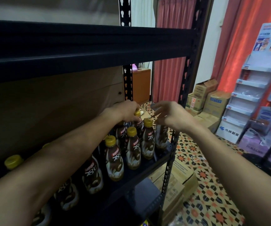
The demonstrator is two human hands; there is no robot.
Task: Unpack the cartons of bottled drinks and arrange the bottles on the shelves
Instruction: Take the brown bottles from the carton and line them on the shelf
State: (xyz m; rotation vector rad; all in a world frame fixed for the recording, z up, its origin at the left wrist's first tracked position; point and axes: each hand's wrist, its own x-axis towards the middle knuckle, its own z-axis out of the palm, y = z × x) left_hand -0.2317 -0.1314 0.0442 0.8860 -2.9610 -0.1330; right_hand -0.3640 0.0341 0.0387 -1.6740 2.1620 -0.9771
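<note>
The left hand [125, 111] reaches in at the far end of the rows, its fingers and thumb curled down round the yellow cap of a brown plastic coffee-drink bottle [138, 123] that stands upright on the shelf. Just to its right the right hand [170, 115] hangs with fingers loosely spread and a little bent, gripping nothing that shows. Its palm is above the end bottle [161, 137] at the shelf's right edge, whose cap is hidden behind the hand, so whether they touch cannot be told.

Nearer and to the left stand the other yellow-capped bottles [114, 158] of the same brown and white kind, close together and upright, in rows running from near left to far right on the black metal shelf board [160, 156]. Both bare forearms cross above them.

Overhead lies the black upper shelf [82, 46], carried at the right by a black perforated upright post [185, 82]. Below the shelf board, on the patterned tile floor [213, 185], lie brown cardboard cartons [177, 180]. Farther right, a stack of cardboard boxes [213, 100] sits against red curtains [172, 54], and beside it stands a white tiered cardboard display stand [245, 95].
</note>
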